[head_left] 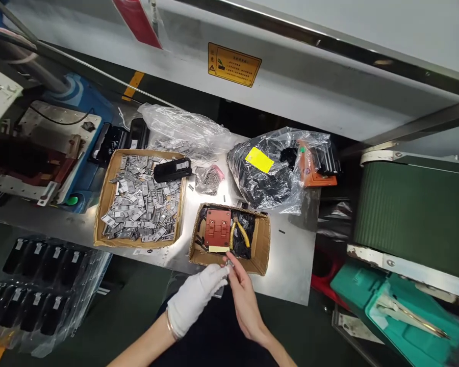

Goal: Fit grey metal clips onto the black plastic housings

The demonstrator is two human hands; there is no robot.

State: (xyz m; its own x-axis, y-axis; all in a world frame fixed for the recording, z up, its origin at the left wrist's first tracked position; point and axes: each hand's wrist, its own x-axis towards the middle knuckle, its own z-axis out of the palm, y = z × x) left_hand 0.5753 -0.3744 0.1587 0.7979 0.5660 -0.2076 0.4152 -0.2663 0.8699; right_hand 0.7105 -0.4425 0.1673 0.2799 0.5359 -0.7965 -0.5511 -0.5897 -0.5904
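My left hand [201, 291], in a white glove, and my bare right hand [245, 300] meet in front of the small cardboard box. Between their fingertips is a small grey part [229, 263], mostly covered by the fingers. Both hands are closed around it. Just beyond, the small cardboard box [260, 244] holds a reddish-brown fixture block [218, 228], yellow-handled pliers [235, 235] and black pieces. To the left, a larger cardboard box [104, 204] is filled with grey clip-like parts [143, 201]. A black oblong housing [172, 169] lies across its right rim.
Clear bags of grey parts [187, 132] and black parts [263, 178] stand at the back of the metal table [290, 265]. An orange fixture [315, 176] is beside them. Black housings [34, 306] fill a tray at left. A green conveyor [413, 219] and teal bin [401, 300] flank the right.
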